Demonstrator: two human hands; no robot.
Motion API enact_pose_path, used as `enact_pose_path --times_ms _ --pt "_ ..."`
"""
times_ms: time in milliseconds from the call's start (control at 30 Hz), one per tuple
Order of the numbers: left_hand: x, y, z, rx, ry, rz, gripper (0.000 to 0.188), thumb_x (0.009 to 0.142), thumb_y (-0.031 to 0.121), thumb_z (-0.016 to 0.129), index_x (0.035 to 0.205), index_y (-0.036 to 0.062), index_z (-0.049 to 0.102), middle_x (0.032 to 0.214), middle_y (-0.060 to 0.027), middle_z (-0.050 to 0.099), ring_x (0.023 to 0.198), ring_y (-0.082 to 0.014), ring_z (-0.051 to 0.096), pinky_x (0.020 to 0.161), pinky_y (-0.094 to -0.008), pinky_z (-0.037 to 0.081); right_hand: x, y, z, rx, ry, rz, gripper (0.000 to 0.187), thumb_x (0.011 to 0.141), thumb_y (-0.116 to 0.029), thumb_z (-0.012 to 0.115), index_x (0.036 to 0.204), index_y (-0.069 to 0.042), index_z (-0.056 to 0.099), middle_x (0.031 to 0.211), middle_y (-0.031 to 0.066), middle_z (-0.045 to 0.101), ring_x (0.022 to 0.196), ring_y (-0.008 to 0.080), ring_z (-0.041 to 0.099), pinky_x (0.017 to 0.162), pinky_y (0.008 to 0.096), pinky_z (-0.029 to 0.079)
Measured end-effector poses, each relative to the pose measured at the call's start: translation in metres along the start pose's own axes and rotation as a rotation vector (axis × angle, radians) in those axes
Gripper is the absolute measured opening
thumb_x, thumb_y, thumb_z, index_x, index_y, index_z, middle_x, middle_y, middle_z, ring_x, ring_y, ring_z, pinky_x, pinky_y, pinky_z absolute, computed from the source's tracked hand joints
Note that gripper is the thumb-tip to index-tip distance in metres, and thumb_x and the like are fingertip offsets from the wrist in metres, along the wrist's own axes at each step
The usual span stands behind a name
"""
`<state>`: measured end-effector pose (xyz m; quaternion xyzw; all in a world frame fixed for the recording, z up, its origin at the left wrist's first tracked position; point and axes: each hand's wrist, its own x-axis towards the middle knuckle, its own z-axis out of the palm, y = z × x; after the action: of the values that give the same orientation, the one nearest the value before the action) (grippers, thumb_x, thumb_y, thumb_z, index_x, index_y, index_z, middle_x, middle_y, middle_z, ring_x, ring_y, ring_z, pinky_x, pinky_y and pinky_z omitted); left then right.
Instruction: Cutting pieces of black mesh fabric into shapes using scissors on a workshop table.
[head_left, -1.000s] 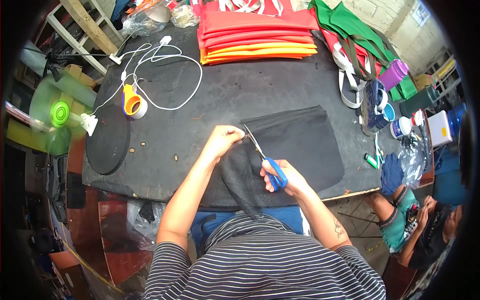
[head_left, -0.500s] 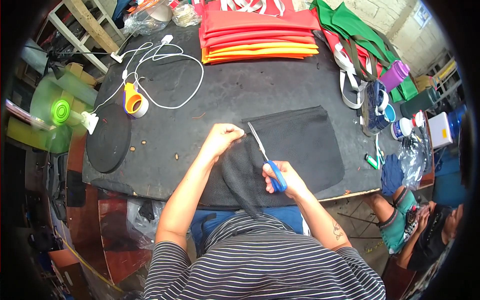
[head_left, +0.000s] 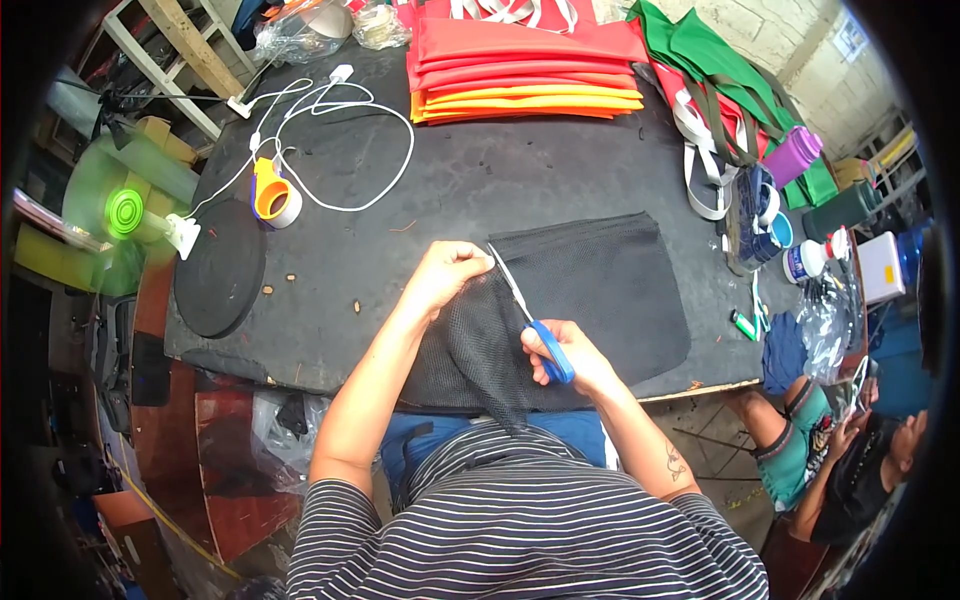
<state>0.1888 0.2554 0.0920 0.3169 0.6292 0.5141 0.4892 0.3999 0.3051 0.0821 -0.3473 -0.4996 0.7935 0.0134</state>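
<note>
Black mesh (head_left: 478, 345): fine-weave, bunched; left hand (head_left: 446, 272) pinches it, right hand (head_left: 572, 357) grips blue-handled scissors (head_left: 551, 348), tips nearer left hand than before.

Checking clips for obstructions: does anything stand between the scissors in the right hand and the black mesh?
Nothing visible does. The right hand holds the blue-handled scissors with their blades over the black mesh, tips near the pinching left hand.

Around your red and orange stack (head_left: 525, 50)

Left of the stack, you have a white corded plug (head_left: 341, 74), with a tape dispenser (head_left: 266, 179) and black disc (head_left: 220, 275) nearer you. Right of it are green fabric (head_left: 690, 45) and, closer to you, a purple bottle (head_left: 793, 155).
</note>
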Motion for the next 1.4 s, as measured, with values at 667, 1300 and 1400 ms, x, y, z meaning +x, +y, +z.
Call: enact_pose_path --times_ms 667,1300,1400 --pt "-0.023 0.013 0.0 0.018 0.024 0.086 0.013 0.076 0.012 0.062 0.077 -0.0007 0.065 0.067 -0.0026 0.06 0.061 -0.0091 0.053 0.057 -0.022 0.041 -0.018 -0.016 0.006 -0.092 0.098 -0.225 0.025 0.078 -0.025 0.066 0.073 -0.005 0.051 0.056 0.0008 0.052 0.041 0.0064 0.049 0.038 0.0176 0.038" --pt "-0.142 0.102 -0.031 0.591 0.452 0.589 0.027 0.075 0.012 0.064 0.096 -0.0042 0.058 0.084 -0.0101 0.063 0.077 -0.0127 0.058 0.07 -0.026 0.046 -0.062 -0.242 -0.008 -0.16 0.011 -0.878 0.034 0.061 -0.009 0.072 0.088 -0.005 0.052 0.071 0.0041 0.055 0.063 0.0145 0.055 0.06 0.0261 0.043" --pt "-0.163 0.099 -0.059 0.549 0.426 0.443 0.02 0.075 0.01 0.063 0.089 -0.0043 0.06 0.079 -0.0044 0.062 0.071 -0.0064 0.053 0.065 -0.0224 0.043 -0.089 -0.267 -0.021 -0.095 -0.028 -0.948 0.028 0.066 -0.006 0.068 0.09 -0.005 0.054 0.076 0.0029 0.056 0.071 0.0131 0.055 0.066 0.0251 0.043"
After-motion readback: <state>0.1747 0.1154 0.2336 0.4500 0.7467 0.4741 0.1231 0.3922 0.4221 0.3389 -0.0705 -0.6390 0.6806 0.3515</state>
